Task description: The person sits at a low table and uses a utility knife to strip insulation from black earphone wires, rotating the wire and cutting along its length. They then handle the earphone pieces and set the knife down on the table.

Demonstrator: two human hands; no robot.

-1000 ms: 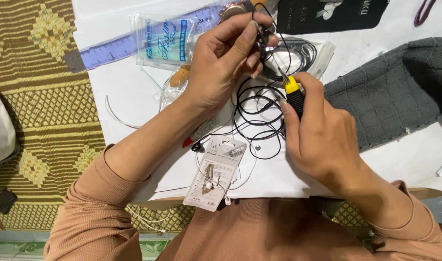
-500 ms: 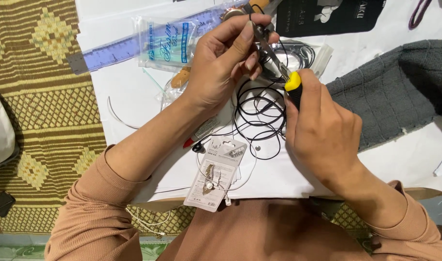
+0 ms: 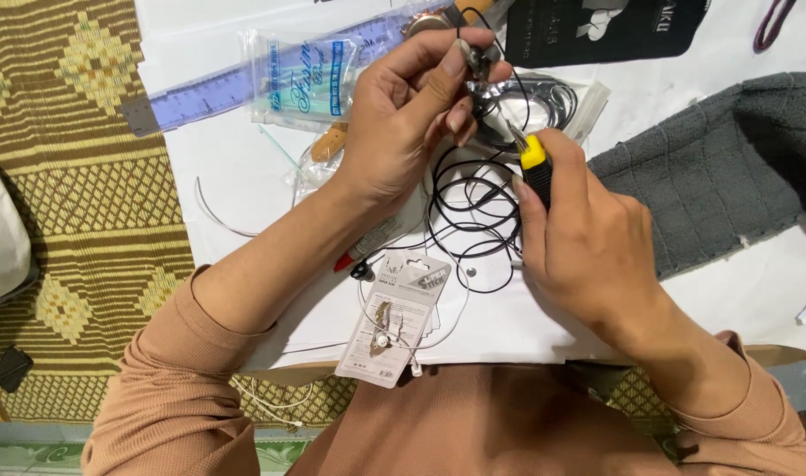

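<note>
**A small earpiece pinched up high, a fine tool at its back**

In the upper middle of the frame, above the white paper-covered desk, my two hands meet over a loose coil of thin black cable. That cable is the biggest part of what I am handling: limp and very light, I judge, and apt to tangle or snag, so I would not pull on it, since the joint at the earpiece is probably the weak spot. It runs up from the coil to my left hand.

My left hand has its grip closed narrow, thumb and forefinger pinching the small earpiece, dark with a silvery glint. It looks hard, smooth and a little slippery, and likely fragile; holding it by its sides seems safest, firmly but without squeezing.

My right hand is wrapped shut around a slim screwdriver with a yellow collar on a black handle. Its thin metal tip points up and left towards the earpiece; whether it touches I cannot tell. The tool is stiff and light, and held close to the tip it should steer finely.

Around them lie a grey towel at the right, a blue ruler at upper left, and a small blister card at lower centre.
</note>
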